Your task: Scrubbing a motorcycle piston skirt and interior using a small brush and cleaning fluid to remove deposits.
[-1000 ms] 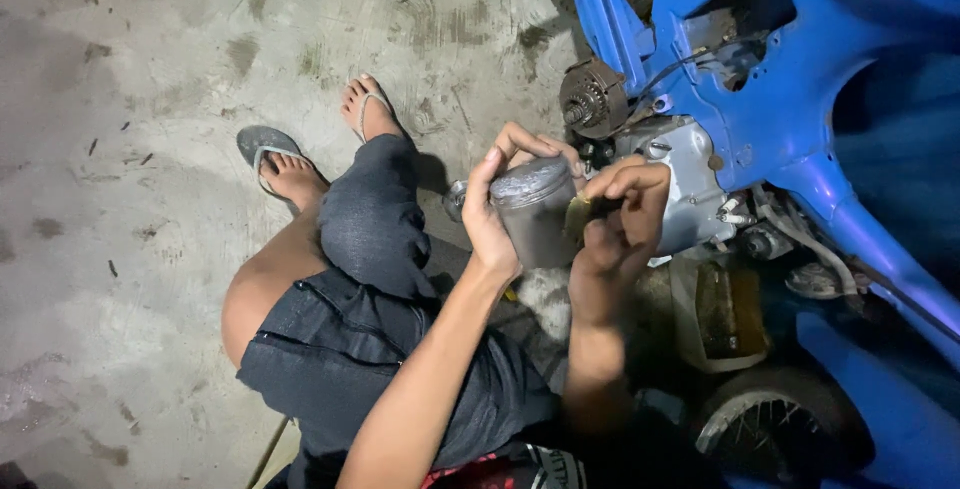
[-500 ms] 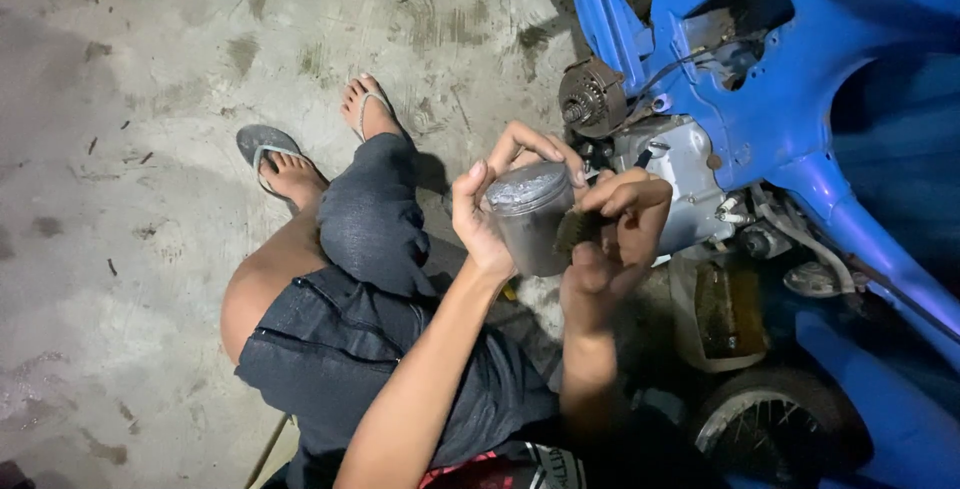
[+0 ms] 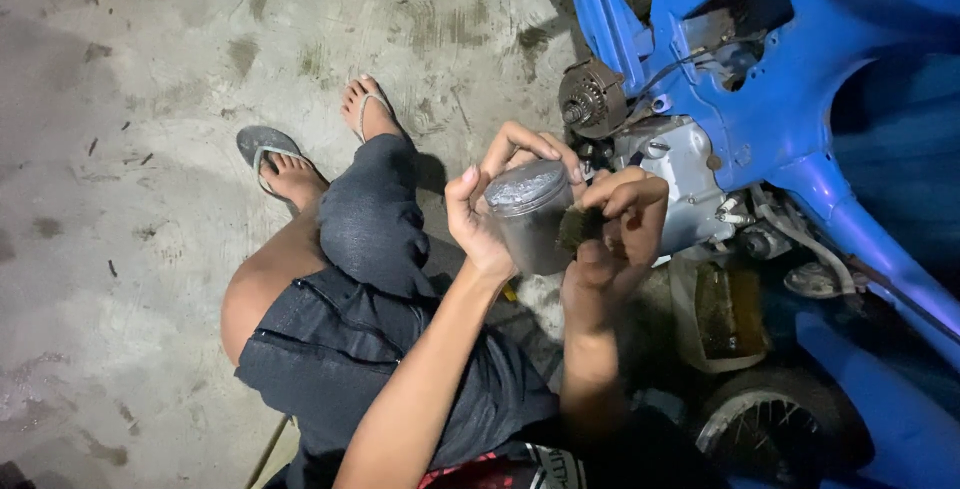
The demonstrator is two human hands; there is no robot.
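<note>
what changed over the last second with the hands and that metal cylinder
Very little. The right hand shifted the small dark brush slightly along the side of the grey metal cylinder, fingers curling tighter. The left hand kept its grip on the cylinder, tilting it a touch. Nothing was picked up or let go. The blue motorbike, legs and sandals stayed put.

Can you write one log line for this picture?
left hand: holds grey piston | right hand: presses dark brush on it | blue motorbike beside
</note>
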